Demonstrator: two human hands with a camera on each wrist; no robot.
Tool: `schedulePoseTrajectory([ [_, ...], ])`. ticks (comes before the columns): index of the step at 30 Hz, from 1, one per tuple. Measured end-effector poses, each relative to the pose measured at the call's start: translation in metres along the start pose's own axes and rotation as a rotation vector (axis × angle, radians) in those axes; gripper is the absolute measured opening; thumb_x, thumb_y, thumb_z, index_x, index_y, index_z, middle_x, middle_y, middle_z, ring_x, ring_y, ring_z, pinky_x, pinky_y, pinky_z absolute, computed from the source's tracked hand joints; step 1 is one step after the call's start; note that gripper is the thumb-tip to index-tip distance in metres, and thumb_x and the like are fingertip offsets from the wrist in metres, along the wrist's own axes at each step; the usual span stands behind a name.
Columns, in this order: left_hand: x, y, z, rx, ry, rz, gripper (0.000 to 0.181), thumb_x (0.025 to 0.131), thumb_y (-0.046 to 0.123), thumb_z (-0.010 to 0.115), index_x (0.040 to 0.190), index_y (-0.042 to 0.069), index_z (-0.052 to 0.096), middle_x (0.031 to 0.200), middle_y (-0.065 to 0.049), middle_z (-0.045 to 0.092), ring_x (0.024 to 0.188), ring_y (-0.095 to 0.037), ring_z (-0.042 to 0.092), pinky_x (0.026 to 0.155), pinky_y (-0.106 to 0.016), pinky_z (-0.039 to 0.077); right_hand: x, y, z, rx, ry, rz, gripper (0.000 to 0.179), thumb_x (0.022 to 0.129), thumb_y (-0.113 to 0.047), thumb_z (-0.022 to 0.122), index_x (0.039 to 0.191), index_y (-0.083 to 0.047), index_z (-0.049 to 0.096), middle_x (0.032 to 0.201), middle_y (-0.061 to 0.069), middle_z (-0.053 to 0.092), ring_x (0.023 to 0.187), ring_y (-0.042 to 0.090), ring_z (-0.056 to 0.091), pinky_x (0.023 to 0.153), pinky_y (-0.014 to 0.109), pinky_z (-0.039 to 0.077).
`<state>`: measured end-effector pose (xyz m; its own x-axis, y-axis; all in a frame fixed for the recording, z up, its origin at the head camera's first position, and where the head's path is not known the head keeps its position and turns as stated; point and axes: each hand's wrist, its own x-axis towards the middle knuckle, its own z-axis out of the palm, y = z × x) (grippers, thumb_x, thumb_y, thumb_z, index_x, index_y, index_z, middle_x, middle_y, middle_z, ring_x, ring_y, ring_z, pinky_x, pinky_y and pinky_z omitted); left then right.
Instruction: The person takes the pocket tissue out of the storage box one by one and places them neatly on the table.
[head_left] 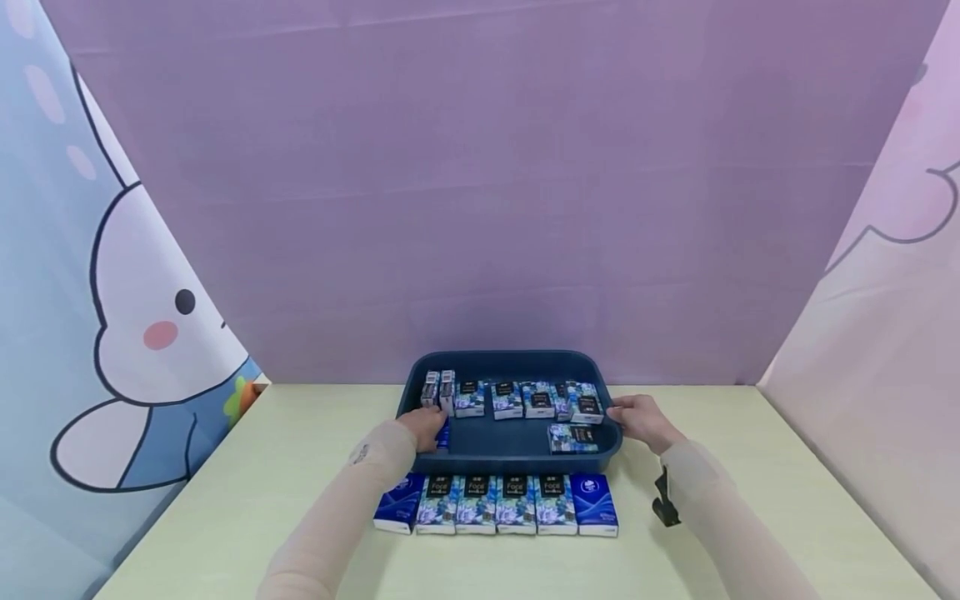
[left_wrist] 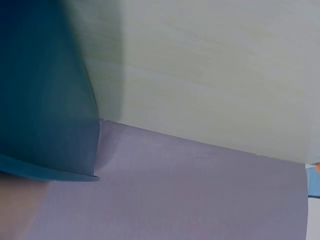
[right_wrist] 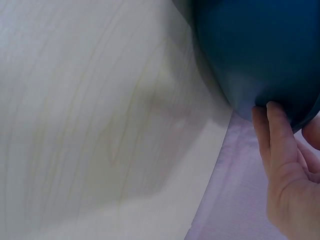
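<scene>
A dark blue plastic bin [head_left: 501, 462] stands at the back of the table with several small tissue packs inside. My left hand [head_left: 425, 425] reaches over its left rim, beside two upright floral packs [head_left: 447, 390]. A plain blue tissue pack [head_left: 443, 436] shows partly under that hand; the fingertips are hidden, so a hold cannot be made out. In the left wrist view only a blurred bit of the hand [left_wrist: 20, 205] appears past the rim. My right hand [head_left: 643, 421] grips the bin's right rim, fingers [right_wrist: 282, 135] against the outer wall and thumb over the edge.
In front of the bin lies a row of tissue packs: floral ones [head_left: 496, 504] between a blue pack [head_left: 594, 504] at the right end and another blue pack [head_left: 399, 502] at the left. A purple cloth backdrop [head_left: 480, 208] rises behind the pale table [head_left: 720, 500].
</scene>
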<state>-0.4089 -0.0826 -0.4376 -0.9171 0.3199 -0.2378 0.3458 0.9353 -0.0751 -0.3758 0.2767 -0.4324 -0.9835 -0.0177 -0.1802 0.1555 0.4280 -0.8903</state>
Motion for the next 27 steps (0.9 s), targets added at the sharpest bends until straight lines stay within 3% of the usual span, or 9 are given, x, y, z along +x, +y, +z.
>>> schedulePoseTrajectory([
  [12, 0.0012, -0.0001, 0.0025, -0.009, 0.006, -0.002, 0.065, 0.08, 0.022, 0.07, 0.136, 0.005, 0.041, 0.135, -0.014, 0.046, 0.124, -0.028, 0.045, 0.103, -0.04, 0.037, -0.0018, -0.0017, 0.0008, -0.016, 0.005, 0.022, 0.039, 0.096, -0.005, 0.04, 0.127, 0.017, 0.041, 0.125, 0.033, 0.048, 0.109, 0.038, 0.055, 0.092, 0.047, 0.045],
  [27, -0.0001, -0.0003, -0.0072, -0.033, 0.006, -0.025, 0.077, 0.078, 0.027, 0.073, 0.141, 0.005, 0.035, 0.14, -0.013, 0.042, 0.128, -0.027, 0.041, 0.106, -0.04, 0.035, 0.0004, -0.0003, -0.0022, -0.006, -0.007, -0.007, 0.04, 0.095, -0.006, 0.042, 0.127, 0.018, 0.041, 0.124, 0.034, 0.049, 0.108, 0.037, 0.056, 0.091, 0.047, 0.046],
])
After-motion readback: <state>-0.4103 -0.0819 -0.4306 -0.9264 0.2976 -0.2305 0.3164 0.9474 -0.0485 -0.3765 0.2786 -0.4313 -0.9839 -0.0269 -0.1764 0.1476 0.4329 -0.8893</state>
